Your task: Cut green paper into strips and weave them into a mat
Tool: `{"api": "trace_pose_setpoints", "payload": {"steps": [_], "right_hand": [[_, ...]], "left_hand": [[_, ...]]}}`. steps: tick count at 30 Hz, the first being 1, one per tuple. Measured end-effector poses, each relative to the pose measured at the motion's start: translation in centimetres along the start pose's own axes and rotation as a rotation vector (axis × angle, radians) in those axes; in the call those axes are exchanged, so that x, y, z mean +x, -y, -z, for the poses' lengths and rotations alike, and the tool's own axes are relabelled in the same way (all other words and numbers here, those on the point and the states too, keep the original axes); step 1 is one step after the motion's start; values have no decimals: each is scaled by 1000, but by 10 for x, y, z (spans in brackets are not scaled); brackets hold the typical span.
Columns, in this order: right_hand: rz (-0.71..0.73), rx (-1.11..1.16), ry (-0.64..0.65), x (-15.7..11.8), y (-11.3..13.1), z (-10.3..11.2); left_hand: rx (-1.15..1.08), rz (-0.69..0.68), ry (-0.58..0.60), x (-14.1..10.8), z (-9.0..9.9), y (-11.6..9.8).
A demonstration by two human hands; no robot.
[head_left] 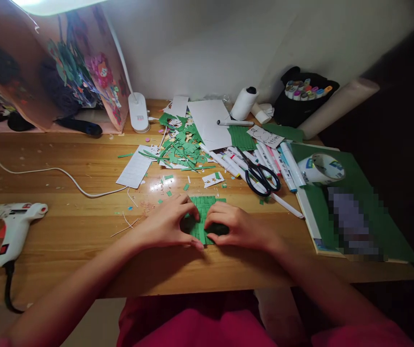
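A small green woven paper piece (pixel 203 219) lies on the wooden table near its front edge. My left hand (pixel 174 221) grips its left side, with curled fingers at the top and the thumb at the lower edge. On the right side, my right hand (pixel 233 225) holds it between bent fingers and thumb. Narrow strips cross each other in the part that shows between the hands. Both palms are arched, and parts of the paper's sides are hidden under them.
Black scissors (pixel 259 176) lie on markers (pixel 288 166) behind my right hand. Green paper scraps (pixel 183 144) are heaped at the back. A glue gun (pixel 17 226) rests at the left, a tape roll (pixel 322 168) on green sheets at the right.
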State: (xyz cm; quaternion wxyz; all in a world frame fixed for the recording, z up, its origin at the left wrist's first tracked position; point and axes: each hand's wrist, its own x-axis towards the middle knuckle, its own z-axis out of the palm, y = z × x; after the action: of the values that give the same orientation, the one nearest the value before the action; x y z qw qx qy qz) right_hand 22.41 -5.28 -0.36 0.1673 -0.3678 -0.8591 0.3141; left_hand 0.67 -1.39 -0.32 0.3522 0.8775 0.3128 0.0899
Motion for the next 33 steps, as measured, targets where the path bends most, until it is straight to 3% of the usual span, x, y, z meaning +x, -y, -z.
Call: {"api": "trace_pose_setpoints", "payload": {"steps": [5,11,20,26,33], "right_hand": [[-24,-15,-4,1,2,-2],[-10,-16,5,1,3,-4],[-77,24,48,-7,-5,15],[-162,-41,50,-4,-1,8],[-152,-54,58,-5,-4,7]], "left_hand": [[126,68,-112,6,-16,-1],[143,53,-113,7,-18,1],[144,75,-95,7,-16,-2],[151,86,-104,7,-16,-2],[147,83,-107,6,-18,-1]]}}
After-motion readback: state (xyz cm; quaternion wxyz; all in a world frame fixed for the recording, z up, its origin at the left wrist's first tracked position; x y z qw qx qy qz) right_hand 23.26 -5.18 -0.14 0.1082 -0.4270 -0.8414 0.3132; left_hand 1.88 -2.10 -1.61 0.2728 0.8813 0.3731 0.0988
